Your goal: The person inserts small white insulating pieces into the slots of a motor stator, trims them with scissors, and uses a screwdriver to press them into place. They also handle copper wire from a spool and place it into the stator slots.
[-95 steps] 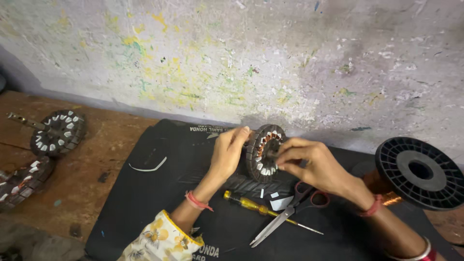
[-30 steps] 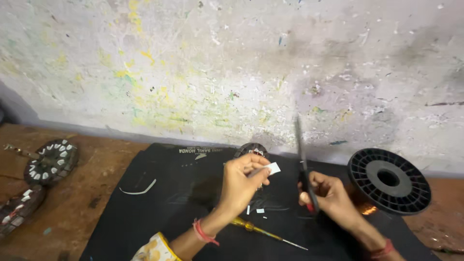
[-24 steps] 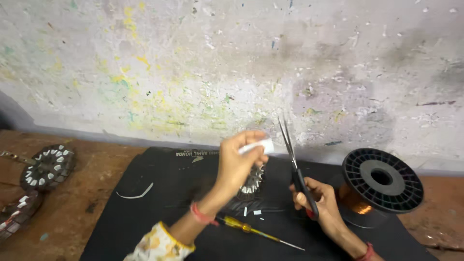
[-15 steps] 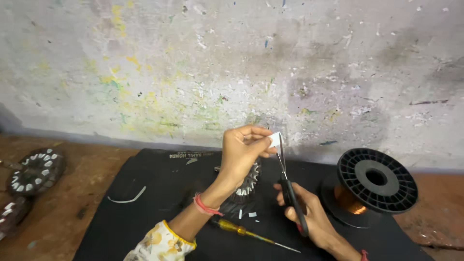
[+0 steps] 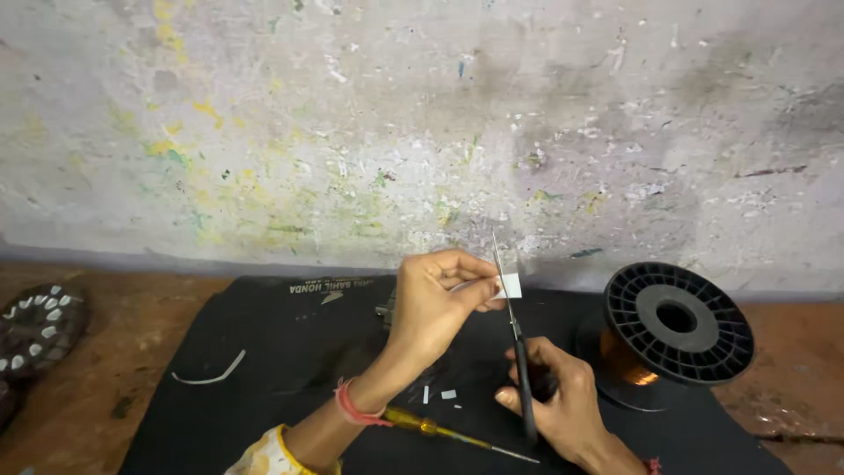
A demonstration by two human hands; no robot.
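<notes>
Left hand (image 5: 435, 303) pinches a small white paper slip (image 5: 509, 285); right hand (image 5: 563, 405) grips upright scissors (image 5: 514, 339).

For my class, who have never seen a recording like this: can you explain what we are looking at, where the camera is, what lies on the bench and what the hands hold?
The camera sits on a person's head and looks down at their own two bare hands. The left hand pinches a small white strip. The right hand holds scissors, blades up against that strip. Below lies a black mat on a wooden bench, with a yellow-handled screwdriver, white offcuts and a black spool of copper wire. A wound motor part lies far left.
</notes>
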